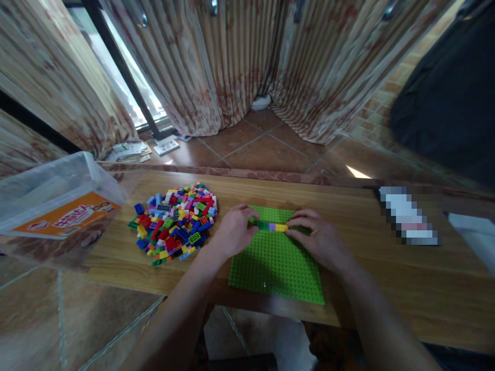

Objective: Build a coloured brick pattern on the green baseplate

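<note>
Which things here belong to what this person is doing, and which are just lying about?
In use:
brick row, between left hand and right hand
green baseplate beneath
loose bricks, probably the supply

Apparently just lying about:
pixelated object at right
papers on the floor
plastic box, perhaps for bricks

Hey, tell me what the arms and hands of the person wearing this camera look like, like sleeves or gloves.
The left hand and right hand are bare, with no gloves. The left forearm and right forearm show no sleeves as far as the picture reaches, and no watch or cable at either wrist. Details as fine as a ring are too small to tell.
</note>
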`<state>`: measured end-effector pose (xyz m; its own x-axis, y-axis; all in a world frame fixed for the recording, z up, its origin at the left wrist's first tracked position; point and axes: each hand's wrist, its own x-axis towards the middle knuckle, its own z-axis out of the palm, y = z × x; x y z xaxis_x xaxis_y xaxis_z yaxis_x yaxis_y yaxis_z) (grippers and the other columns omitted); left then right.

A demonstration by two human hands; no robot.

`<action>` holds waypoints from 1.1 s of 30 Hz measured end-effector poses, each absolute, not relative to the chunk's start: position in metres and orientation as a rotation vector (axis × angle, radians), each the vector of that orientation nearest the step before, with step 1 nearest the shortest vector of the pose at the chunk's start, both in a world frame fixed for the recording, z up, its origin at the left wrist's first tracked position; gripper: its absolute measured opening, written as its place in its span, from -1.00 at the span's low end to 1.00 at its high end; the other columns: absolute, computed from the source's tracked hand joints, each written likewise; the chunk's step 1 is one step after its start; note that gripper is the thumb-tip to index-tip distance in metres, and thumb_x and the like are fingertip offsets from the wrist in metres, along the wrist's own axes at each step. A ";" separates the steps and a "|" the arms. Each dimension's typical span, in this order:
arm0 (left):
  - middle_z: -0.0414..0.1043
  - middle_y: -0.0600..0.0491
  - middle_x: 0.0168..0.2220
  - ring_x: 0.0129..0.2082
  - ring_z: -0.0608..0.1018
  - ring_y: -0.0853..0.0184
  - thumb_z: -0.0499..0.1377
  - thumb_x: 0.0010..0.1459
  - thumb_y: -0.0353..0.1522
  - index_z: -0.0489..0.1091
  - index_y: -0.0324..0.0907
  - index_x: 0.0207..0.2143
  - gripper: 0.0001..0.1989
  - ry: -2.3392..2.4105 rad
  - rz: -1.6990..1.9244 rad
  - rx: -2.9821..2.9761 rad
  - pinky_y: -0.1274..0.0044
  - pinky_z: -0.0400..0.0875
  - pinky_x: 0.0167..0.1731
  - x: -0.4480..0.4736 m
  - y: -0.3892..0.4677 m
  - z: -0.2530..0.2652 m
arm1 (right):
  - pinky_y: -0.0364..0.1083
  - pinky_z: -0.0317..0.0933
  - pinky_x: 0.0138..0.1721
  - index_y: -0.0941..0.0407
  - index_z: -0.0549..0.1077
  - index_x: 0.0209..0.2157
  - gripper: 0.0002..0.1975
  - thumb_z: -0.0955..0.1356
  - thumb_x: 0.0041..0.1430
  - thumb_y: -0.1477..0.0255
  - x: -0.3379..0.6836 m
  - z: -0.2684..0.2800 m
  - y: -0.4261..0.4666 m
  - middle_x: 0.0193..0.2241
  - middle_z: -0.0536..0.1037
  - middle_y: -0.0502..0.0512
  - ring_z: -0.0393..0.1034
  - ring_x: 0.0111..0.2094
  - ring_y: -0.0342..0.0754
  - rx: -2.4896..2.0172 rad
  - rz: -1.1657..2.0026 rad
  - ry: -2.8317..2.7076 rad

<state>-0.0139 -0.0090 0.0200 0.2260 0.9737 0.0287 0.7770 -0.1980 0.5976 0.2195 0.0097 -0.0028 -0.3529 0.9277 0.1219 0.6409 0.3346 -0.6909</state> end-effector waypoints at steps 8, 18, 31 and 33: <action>0.51 0.05 -0.32 -0.29 0.52 0.34 0.18 0.11 -0.49 0.53 -0.18 -0.30 -0.85 1.579 0.508 2.056 0.51 0.41 -0.17 -0.014 -0.008 0.021 | 0.07 0.27 -0.05 0.04 0.61 -0.37 -0.88 0.41 0.10 0.34 0.220 -0.007 0.013 -0.17 0.51 0.12 0.43 -0.11 0.06 -1.347 0.777 -2.080; 0.49 0.06 -0.40 -0.34 0.51 0.35 0.22 0.08 -0.51 0.52 -0.22 -0.44 -0.91 1.597 0.515 2.037 0.55 0.36 -0.25 -0.009 -0.007 0.015 | 0.07 0.27 -0.09 0.04 0.59 -0.39 -0.87 0.41 0.07 0.31 0.219 -0.014 0.014 -0.22 0.50 0.12 0.42 -0.14 0.06 -1.322 0.817 -2.033; 0.47 0.07 -0.42 -0.36 0.49 0.36 0.22 0.08 -0.49 0.51 -0.20 -0.44 -0.92 1.632 0.561 2.022 0.55 0.38 -0.23 0.000 -0.009 0.010 | 0.06 0.26 -0.08 0.04 0.59 -0.39 -0.84 0.39 0.08 0.28 0.221 -0.012 0.013 -0.20 0.51 0.12 0.42 -0.13 0.07 -1.357 0.802 -2.058; 0.48 0.07 -0.40 -0.36 0.50 0.37 0.22 0.08 -0.49 0.51 -0.20 -0.43 -0.92 1.633 0.565 2.010 0.54 0.38 -0.22 0.002 -0.009 0.010 | 0.05 0.26 -0.09 0.04 0.59 -0.39 -0.84 0.39 0.08 0.28 0.221 -0.012 0.012 -0.21 0.51 0.12 0.42 -0.13 0.06 -1.356 0.811 -2.052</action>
<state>0.0020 -0.0087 0.0099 0.2003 0.9796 0.0139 0.7787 -0.1678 0.6045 0.2212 0.0123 -0.0121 -0.3438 0.9324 0.1117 0.6043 0.3107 -0.7336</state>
